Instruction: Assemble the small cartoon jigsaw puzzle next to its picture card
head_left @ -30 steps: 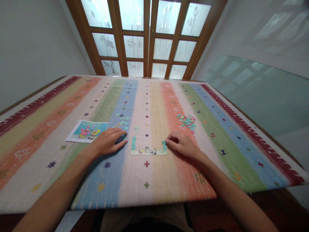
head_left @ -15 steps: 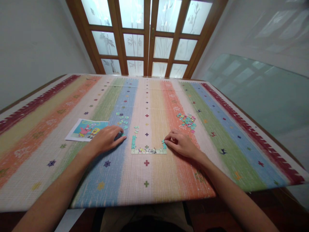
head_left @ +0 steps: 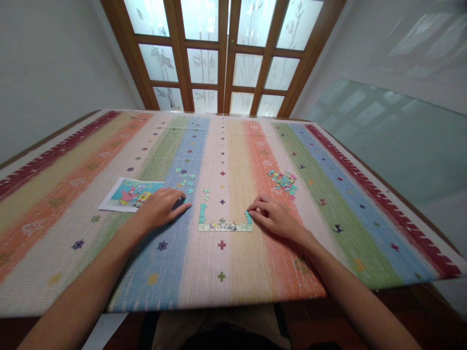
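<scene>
Little has changed: the puzzle frame (head_left: pixel 224 224) lies flat on the tabletop (head_left: pixel 255 272), long edge left-right, open side facing away. Right hand (head_left: pixel 274 216) still pinches its right corner; left hand (head_left: pixel 160 208) stays flat by loose pieces (head_left: pixel 185 179).

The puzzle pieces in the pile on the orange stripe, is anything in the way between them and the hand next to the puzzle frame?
No. Only bare striped tablecloth lies between the right hand, resting at the right end of the puzzle frame, and the pile of loose pieces just beyond it.
</scene>
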A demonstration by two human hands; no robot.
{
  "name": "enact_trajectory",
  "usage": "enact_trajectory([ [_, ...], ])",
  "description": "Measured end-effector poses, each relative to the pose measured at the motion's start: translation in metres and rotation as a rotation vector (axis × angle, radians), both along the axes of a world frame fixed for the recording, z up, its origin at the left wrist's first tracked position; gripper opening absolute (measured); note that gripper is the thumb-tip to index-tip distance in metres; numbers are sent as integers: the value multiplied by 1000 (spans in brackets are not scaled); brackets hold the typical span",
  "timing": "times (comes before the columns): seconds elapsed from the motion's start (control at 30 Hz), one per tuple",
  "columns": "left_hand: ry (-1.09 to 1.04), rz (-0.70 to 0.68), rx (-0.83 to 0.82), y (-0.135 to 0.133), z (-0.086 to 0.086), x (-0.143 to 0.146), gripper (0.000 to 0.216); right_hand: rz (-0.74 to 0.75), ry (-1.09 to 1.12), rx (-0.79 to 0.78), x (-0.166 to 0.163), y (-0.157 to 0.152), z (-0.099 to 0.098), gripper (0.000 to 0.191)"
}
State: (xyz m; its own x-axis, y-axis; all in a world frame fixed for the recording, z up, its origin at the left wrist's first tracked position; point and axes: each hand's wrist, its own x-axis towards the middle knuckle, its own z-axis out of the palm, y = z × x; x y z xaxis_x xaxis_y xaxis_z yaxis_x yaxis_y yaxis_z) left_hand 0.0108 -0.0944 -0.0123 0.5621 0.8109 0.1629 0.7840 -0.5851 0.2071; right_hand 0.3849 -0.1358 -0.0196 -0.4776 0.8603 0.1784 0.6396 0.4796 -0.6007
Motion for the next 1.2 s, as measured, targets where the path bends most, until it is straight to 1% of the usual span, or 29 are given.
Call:
enact_trajectory([
  [0.27, -48, -10, 12, 0, -1, -1, 36, 1, -3, -3, -2, -1, 2, 16],
  [0.43, -7, -3, 6, 0, 0, 0, 36, 5, 2, 6, -2, 0, 0, 16],
  [0.73, -9, 11, 6, -1, 3, 2, 33, -25, 28, 1, -3, 0, -2, 15],
  [0.87, -45, 28, 1, -2, 4, 3, 31, -27, 38, -4, -2, 0, 0, 17],
  [1.0, -105, 32, -23, -3, 5, 5, 29, -23, 29, -4, -2, 0, -1, 13],
  [1.2, -229, 19, -104, -6, 10, 9, 26, -34, 21, 4, -3, -1, -1, 12],
])
